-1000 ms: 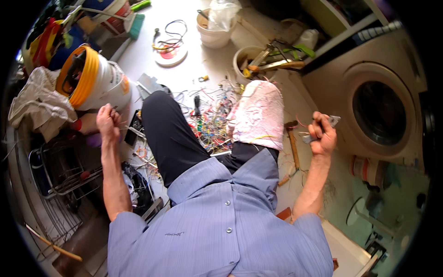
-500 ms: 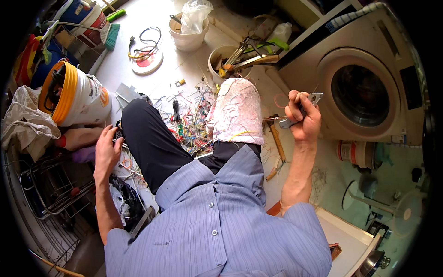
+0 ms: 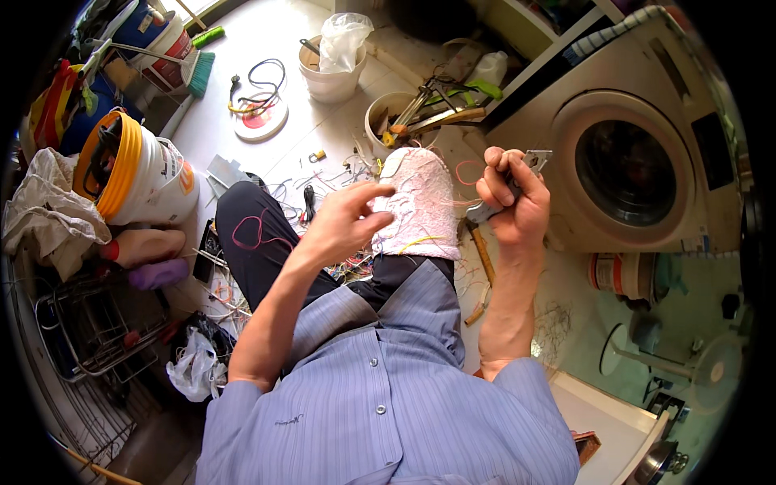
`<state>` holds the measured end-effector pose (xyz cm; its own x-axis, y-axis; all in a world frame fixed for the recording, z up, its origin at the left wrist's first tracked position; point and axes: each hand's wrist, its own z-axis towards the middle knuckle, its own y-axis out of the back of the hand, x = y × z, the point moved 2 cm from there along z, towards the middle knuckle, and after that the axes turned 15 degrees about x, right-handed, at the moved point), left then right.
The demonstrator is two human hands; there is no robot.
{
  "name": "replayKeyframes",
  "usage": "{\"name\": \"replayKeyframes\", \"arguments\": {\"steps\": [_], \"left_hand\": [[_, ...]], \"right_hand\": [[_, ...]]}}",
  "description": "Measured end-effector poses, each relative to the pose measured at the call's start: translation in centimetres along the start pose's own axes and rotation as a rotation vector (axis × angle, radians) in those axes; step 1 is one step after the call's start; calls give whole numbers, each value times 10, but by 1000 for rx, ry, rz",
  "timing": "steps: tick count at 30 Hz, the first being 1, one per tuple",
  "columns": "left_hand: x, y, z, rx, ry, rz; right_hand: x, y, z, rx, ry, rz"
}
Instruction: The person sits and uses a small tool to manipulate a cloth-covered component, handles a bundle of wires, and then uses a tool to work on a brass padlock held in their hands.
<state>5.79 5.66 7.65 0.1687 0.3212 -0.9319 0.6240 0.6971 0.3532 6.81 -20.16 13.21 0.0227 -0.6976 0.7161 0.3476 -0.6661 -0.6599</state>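
Observation:
My left hand point(image 3: 347, 220) reaches over my lap, thumb and forefinger apart, with the fingertips at the left side of a pink towel point(image 3: 416, 214) draped over my right knee. I cannot see anything between them. To the right of the towel, my right hand point(image 3: 517, 198) is closed around a small hand tool point(image 3: 536, 158) with a flat metal end and a grey handle. Thin reddish wires stretch from the towel toward this hand. A looped red wire point(image 3: 260, 242) lies over my left thigh, near the left wrist. Tangled coloured wires point(image 3: 356, 263) lie between my legs, partly behind the left hand.
A hammer point(image 3: 481, 250) lies right of my knee, before a washing machine point(image 3: 630, 162). Ahead stand a tub of tools point(image 3: 376, 121) and a white bucket point(image 3: 331, 81). A yellow-rimmed bucket point(image 3: 158, 178) and a wire rack point(image 3: 89, 323) are at left.
My left hand has come from beside my left knee over to the towel. The red wire now crosses my left thigh. My right hand has shifted slightly left, still gripping the tool.

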Motion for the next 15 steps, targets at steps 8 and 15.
{"name": "replayKeyframes", "arguments": {"steps": [8,15], "left_hand": [[6,-40,34,326,122,-393],[23,-33,10,128,161,-520]], "right_hand": [[17,-1,-5,-63,96,-83],[47,55,-18,-157,235,-133]]}}
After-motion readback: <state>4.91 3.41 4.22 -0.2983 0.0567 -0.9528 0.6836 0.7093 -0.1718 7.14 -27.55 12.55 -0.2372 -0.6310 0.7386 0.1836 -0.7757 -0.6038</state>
